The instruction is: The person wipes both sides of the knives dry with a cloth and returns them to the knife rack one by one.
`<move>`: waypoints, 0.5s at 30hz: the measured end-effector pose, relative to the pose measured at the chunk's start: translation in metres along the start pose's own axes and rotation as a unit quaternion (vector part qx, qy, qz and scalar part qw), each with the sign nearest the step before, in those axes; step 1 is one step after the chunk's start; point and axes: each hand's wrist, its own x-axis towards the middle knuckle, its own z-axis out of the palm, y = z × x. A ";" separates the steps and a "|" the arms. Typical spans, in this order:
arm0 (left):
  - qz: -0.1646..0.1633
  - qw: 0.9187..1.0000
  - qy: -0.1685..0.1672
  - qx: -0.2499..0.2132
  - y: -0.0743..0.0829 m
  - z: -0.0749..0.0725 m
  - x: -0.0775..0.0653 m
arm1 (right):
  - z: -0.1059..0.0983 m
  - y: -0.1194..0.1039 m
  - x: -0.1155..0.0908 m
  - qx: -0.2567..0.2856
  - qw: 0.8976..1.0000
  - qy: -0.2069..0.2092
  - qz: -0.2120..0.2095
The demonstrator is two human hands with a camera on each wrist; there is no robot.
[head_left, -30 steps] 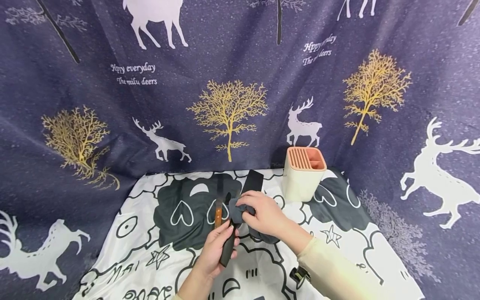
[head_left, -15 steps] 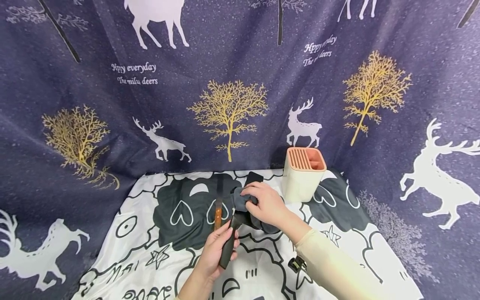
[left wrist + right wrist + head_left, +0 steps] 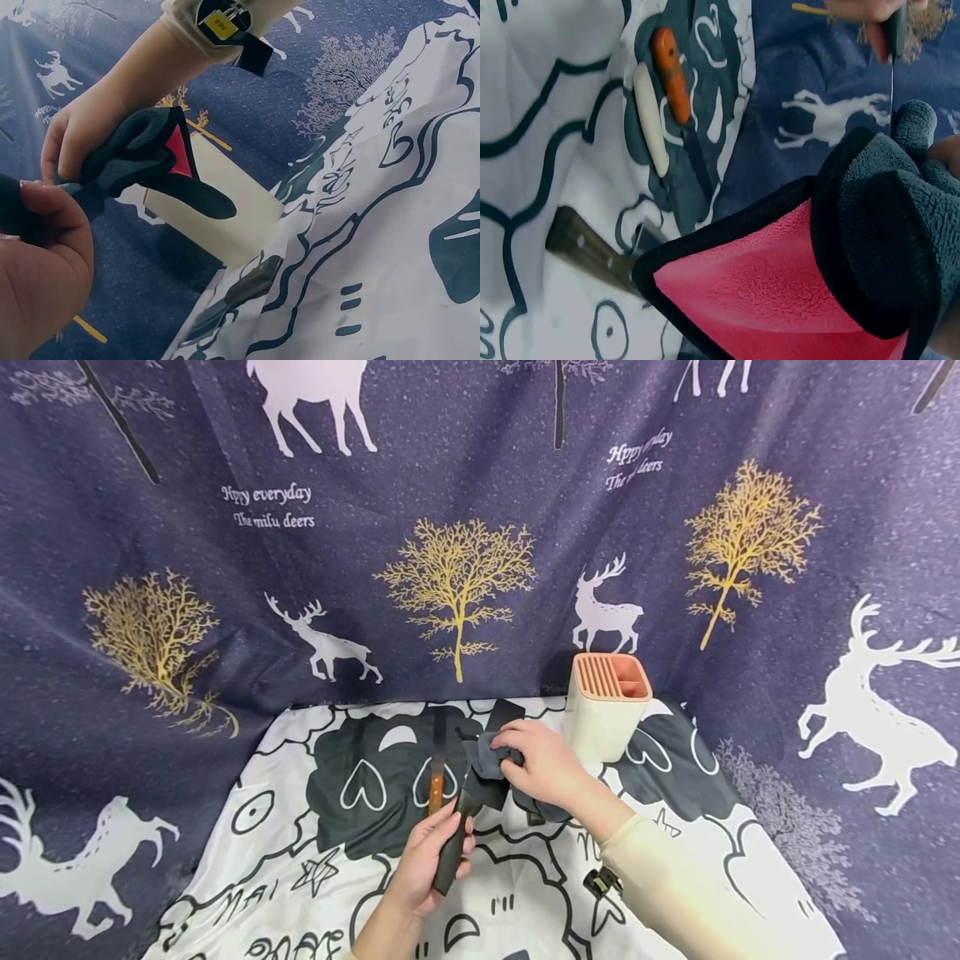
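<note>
My left hand [image 3: 422, 864] grips a knife by its black handle [image 3: 452, 853], with the blade pointing away toward the cloth. A dark grey-blue cloth [image 3: 489, 757] is bunched in my right hand [image 3: 546, 766], its fingers pinching it over the blade. The right wrist view shows the cloth's red underside [image 3: 750, 285] and black edging hanging down. There the thin blade [image 3: 892, 94] runs from the left hand into the cloth, which hides the rest. In the left wrist view, my left hand [image 3: 49, 259] sits close to the cloth [image 3: 131, 150].
An orange-brown-handled knife [image 3: 437, 785] lies left of the hands, with a cream stick-like handle [image 3: 651, 120] beside it. A brown-handled knife [image 3: 589, 247] with a broad blade [image 3: 505, 716] lies partly hidden under the cloth. A cream knife block [image 3: 602, 727] with an orange slotted top stands back right.
My right hand and the cloth have slid up and to the right, away from the black handle, uncovering more near the handle. My left hand has barely moved.
</note>
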 end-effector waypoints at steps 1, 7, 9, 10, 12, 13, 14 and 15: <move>-0.002 1.000 -0.003 0.002 0.000 0.000 0.000 | -0.001 0.004 0.001 -0.002 1.000 0.004 0.001; 0.002 1.000 -0.018 0.002 -0.001 0.000 -0.003 | -0.003 0.029 0.004 -0.009 0.999 0.006 0.045; 0.007 1.000 -0.024 0.000 -0.001 -0.001 -0.003 | -0.004 0.038 0.004 -0.008 0.998 0.003 0.065; 0.009 1.000 -0.026 -0.001 -0.001 -0.001 -0.003 | -0.004 0.041 0.004 -0.007 0.997 0.004 0.072; 0.010 1.000 -0.024 -0.004 -0.001 -0.001 -0.003 | -0.006 0.048 0.004 -0.006 0.996 0.004 0.088; 0.010 1.000 -0.017 -0.006 0.000 -0.001 -0.003 | -0.007 0.050 0.004 -0.007 0.995 0.004 0.097; 0.010 1.000 -0.009 -0.006 0.000 0.000 -0.002 | -0.008 0.052 0.003 -0.012 0.994 0.005 0.104; 0.011 1.000 0.001 -0.006 0.001 0.000 -0.001 | -0.009 0.053 0.003 -0.015 0.994 0.008 0.111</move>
